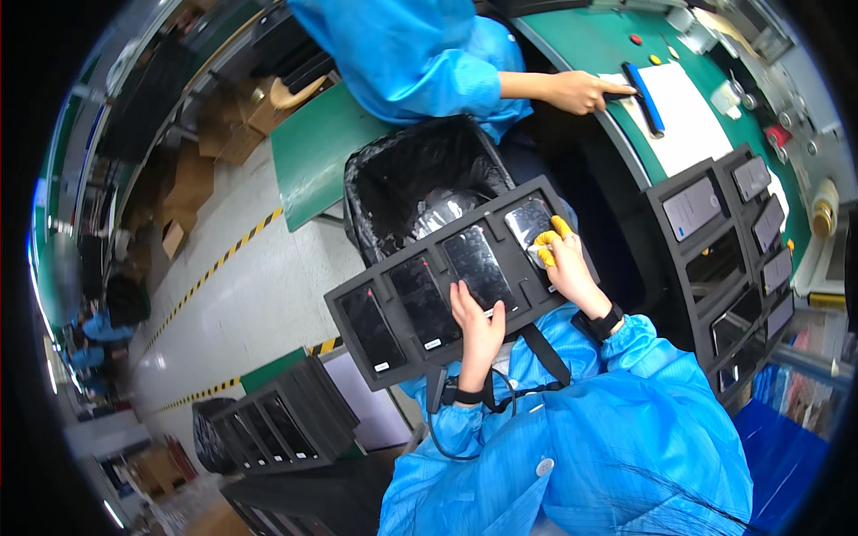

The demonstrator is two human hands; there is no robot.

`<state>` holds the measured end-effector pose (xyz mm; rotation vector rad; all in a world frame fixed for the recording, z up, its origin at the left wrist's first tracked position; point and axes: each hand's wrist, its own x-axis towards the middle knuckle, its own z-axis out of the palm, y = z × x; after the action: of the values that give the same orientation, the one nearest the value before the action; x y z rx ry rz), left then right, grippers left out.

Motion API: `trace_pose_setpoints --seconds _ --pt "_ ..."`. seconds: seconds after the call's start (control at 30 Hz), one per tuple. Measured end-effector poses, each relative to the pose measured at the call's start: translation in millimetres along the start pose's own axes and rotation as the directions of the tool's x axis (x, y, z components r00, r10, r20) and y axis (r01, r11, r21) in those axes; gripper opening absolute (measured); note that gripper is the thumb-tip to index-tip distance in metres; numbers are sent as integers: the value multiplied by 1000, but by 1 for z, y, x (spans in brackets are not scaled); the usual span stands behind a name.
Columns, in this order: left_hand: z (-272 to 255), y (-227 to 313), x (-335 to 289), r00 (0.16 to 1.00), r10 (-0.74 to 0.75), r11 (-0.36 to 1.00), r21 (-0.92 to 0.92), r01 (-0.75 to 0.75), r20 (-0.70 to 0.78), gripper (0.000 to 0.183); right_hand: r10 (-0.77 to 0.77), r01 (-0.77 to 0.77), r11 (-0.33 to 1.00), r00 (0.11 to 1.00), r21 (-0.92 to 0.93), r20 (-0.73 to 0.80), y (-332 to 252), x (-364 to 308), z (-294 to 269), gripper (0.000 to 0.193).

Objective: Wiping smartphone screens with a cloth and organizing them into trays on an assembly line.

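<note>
A black foam tray (pixel 402 368) lies slanted across my lap, with several phones in its slots. My left hand (pixel 480 335) rests on it with fingers stretched out, touching the lower edge of a dark phone (pixel 475 259). At the tray's right end, my right hand (pixel 570 263) wears yellow finger covers and bends its fingers over a phone with a shiny, pale-reflecting screen (pixel 527 217). A small white crumpled piece (pixel 536 254) shows between those fingers; its kind is unclear. Two more dark phones, the middle one (pixel 417 299) and the leftmost one (pixel 371 330), lie to the left.
Beyond the tray stands a bin lined with a black bag (pixel 375 192). Another tray of phones (pixel 679 259) stands at right; stacked trays (pixel 277 429) are at lower left. Across from me, a person in blue (pixel 420 62) reaches to a blue-edged tool (pixel 645 103) on a green bench (pixel 572 31).
</note>
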<state>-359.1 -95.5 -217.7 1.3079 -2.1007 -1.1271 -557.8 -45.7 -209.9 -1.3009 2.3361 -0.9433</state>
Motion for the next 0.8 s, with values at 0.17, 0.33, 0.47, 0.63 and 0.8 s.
trace_pose_setpoints --seconds 0.17,0.33,0.47,0.63,0.8 --pt "19 2 17 985 -158 981 -121 150 -62 77 61 -62 998 995 -3 -84 -6 9 18 28" --pt "14 -10 41 915 -404 800 -478 361 16 68 158 -175 952 984 251 86 -7 19 -9 22" --pt "28 -10 50 915 -368 595 -714 368 165 43 163 -184 946 982 269 97 9 23 -5 20" --pt "36 -4 34 950 -309 738 -641 211 -43 24 326 -436 667 900 604 291 -6 23 -16 15" --pt "10 25 41 949 -277 739 -664 110 -151 28 333 -440 776 895 453 298 -7 25 -17 18"
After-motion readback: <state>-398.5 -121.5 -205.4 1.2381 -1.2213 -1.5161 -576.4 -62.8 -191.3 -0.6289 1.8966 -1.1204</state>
